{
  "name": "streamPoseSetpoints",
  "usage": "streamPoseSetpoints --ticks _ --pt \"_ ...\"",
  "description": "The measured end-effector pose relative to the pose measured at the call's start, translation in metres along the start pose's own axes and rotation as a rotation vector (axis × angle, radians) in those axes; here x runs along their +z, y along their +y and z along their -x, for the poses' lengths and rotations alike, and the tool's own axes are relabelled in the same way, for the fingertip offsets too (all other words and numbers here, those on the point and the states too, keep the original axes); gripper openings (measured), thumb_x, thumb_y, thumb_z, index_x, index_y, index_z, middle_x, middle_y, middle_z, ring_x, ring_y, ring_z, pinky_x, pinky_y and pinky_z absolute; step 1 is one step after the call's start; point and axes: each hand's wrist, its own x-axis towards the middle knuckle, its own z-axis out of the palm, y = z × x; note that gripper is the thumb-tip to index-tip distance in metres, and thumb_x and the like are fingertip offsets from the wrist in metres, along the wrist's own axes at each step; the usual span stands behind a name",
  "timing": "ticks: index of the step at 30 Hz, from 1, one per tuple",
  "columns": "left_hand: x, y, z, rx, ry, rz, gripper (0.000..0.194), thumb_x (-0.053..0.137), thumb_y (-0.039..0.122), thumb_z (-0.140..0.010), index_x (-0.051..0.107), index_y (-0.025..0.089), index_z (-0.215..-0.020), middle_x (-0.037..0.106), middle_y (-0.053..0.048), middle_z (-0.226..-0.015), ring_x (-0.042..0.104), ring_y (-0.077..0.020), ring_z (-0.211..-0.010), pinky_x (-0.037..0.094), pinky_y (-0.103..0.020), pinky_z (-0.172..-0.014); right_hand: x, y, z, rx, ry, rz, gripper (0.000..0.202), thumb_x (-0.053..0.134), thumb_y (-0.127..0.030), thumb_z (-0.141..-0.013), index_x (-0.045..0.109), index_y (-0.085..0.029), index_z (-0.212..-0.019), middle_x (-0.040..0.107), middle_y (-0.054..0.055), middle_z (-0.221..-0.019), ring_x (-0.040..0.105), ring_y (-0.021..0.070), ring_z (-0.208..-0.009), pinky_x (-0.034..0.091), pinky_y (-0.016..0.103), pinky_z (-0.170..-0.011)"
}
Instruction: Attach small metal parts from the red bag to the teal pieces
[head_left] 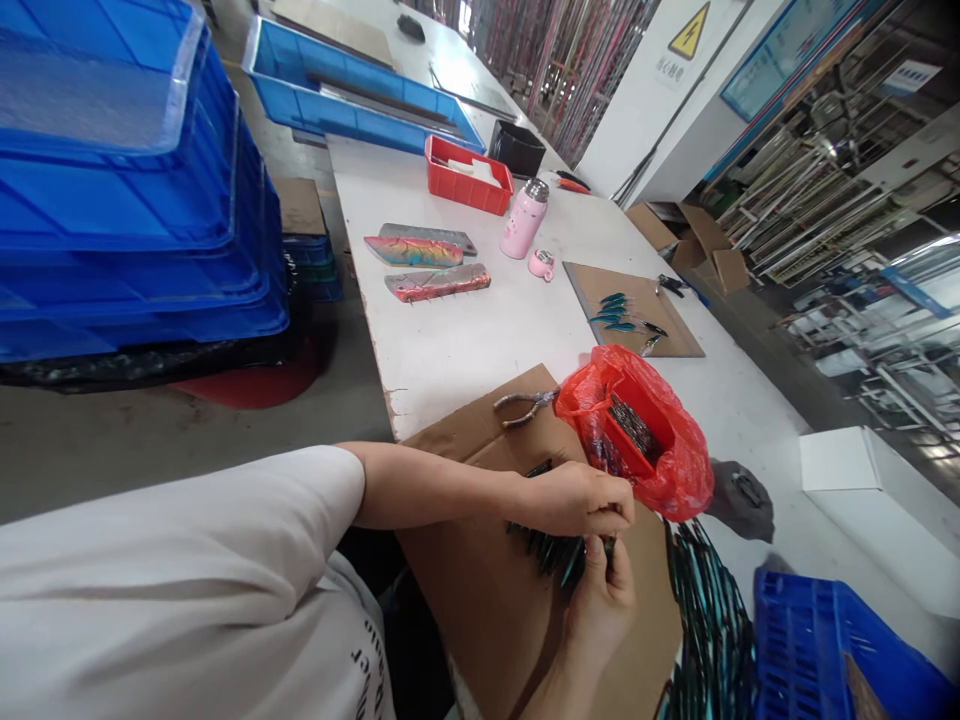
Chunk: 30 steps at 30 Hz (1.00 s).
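My left hand (581, 500) reaches in over the brown cardboard (480, 580), its fingers closed in a pinch. Close below it, my right hand (600, 605) pinches a small dark piece (609, 548) between thumb and fingers. The fingertips of both hands nearly meet, and they hide most of that piece. Under the hands lie several slim, dark teal, fish-shaped lures (555, 555). Just beyond the left hand stands a red container lined with a red plastic bag (679, 450), holding many small metal parts (634, 425). Pliers (525, 405) lie beside the bag.
A large pile of dark teal lures (709, 610) lies right of the cardboard, near a blue crate (799, 640). Farther off are another cardboard sheet (637, 300) with lures, a pink bottle (523, 220) and a red bin (469, 188). Stacked blue tubs (135, 220) stand at left.
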Motion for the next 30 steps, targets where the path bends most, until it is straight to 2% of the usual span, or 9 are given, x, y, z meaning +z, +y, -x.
streamPoseSetpoints --ticks 5,15,18,21,23,26,30 --pt "0.001 -0.001 0.001 -0.025 -0.047 -0.079 0.007 0.045 0.020 -0.079 0.052 0.017 -0.078 0.057 0.002 -0.078 0.051 -0.0060 -0.071 0.036 -0.013 -0.068 0.004 -0.007 0.002 0.073 0.032 0.030 0.043 0.060 -0.045 -0.064 0.061 -0.025 -0.102 0.063 0.005 -0.102 0.057 0.0214 -0.092 0.046 0.033 -0.080" --pt "-0.001 -0.004 -0.002 -0.103 -0.143 0.011 0.007 0.050 0.020 -0.078 0.055 0.017 -0.075 0.059 0.003 -0.074 0.053 -0.0058 -0.070 0.037 -0.013 -0.068 0.008 -0.017 0.009 0.083 0.024 0.058 0.047 0.059 -0.046 -0.066 0.059 -0.019 -0.105 0.062 0.003 -0.104 0.055 0.0188 -0.093 0.043 0.028 -0.079" --pt "0.002 -0.011 -0.003 -0.161 -0.100 0.099 0.010 0.052 0.023 -0.077 0.057 0.016 -0.082 0.060 0.001 -0.082 0.055 -0.0067 -0.073 0.039 -0.013 -0.070 0.002 -0.020 0.006 0.071 0.016 0.107 0.046 0.057 -0.047 -0.068 0.060 -0.018 -0.104 0.063 0.004 -0.102 0.055 0.0184 -0.091 0.043 0.027 -0.078" --pt "0.005 -0.022 -0.005 -0.255 -0.048 0.204 0.026 0.055 0.027 -0.075 0.053 0.014 -0.097 0.061 -0.003 -0.090 0.058 -0.0096 -0.079 0.042 -0.016 -0.071 -0.011 -0.013 -0.006 0.071 0.134 0.210 0.048 0.051 -0.049 -0.070 0.059 -0.017 -0.105 0.063 0.006 -0.101 0.056 0.0197 -0.088 0.042 0.029 -0.077" --pt "0.007 -0.027 -0.006 -0.292 -0.033 0.234 0.027 0.053 0.026 -0.076 0.053 0.013 -0.099 0.062 -0.004 -0.090 0.058 -0.0107 -0.080 0.042 -0.017 -0.071 -0.019 -0.005 -0.015 0.076 0.157 0.322 0.051 0.049 -0.049 -0.071 0.056 -0.016 -0.108 0.061 0.010 -0.104 0.055 0.0218 -0.091 0.040 0.033 -0.081" --pt "0.007 -0.029 -0.007 -0.297 -0.019 0.210 0.020 0.050 0.022 -0.077 0.057 0.013 -0.094 0.062 -0.003 -0.088 0.057 -0.0099 -0.078 0.042 -0.016 -0.069 -0.021 0.007 -0.021 0.089 0.089 0.390 0.058 0.049 -0.047 -0.069 0.048 -0.013 -0.115 0.058 0.014 -0.109 0.054 0.0238 -0.098 0.039 0.036 -0.085" --pt "0.008 -0.031 -0.006 -0.272 -0.024 0.129 0.017 0.048 0.020 -0.077 0.060 0.015 -0.087 0.062 0.000 -0.080 0.055 -0.0088 -0.073 0.040 -0.016 -0.068 -0.012 0.012 -0.018 0.049 0.031 0.323 0.062 0.044 -0.048 -0.072 0.041 -0.012 -0.122 0.057 0.013 -0.112 0.055 0.0175 -0.098 0.042 0.028 -0.082"
